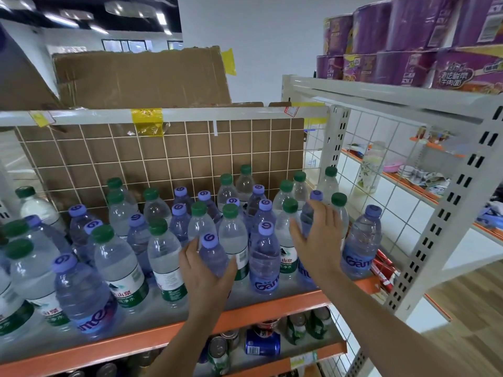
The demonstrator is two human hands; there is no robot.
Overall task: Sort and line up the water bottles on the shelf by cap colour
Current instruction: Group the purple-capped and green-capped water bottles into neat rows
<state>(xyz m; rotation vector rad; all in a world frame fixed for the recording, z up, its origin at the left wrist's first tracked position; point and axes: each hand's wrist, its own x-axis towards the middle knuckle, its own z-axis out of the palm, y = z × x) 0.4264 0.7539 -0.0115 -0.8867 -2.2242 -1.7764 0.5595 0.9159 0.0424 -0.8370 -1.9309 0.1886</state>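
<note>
On the grey shelf with the orange front edge (272, 308) stands a crowd of clear plastic water bottles, green-capped and purple-capped ones mixed together with no order by colour. The left hand (206, 270) grips a purple-capped blue-tinted bottle (213, 254) near the front middle of the shelf, thumb on its left side and fingers curled round its right, the cap showing above the hand. The right hand (318, 235) is spread wide, fingers straight, its palm against a second purple-capped bottle (310, 213) whose cap pokes up above the fingertips; whether the fingers close round it cannot be told. Just right of this hand, at the shelf's right end, stands another purple-capped bottle with a blue printed label (360, 240). Between the two hands are a green-capped bottle with a green and white label (288, 235) and a purple-capped bottle (265, 257) in front of it. To the left, larger in the view, a purple-capped bottle (81, 292) stands at the front edge beside green-capped bottles (119, 265). Behind the bottles a white wire grid (163, 153) backs onto brown cardboard (141, 74). On the lower shelf lie drink cans, among them a blue can (262, 344). Up on the right, purple instant noodle tubs (408, 42) are stacked on a white metal rack (381, 96).
</note>
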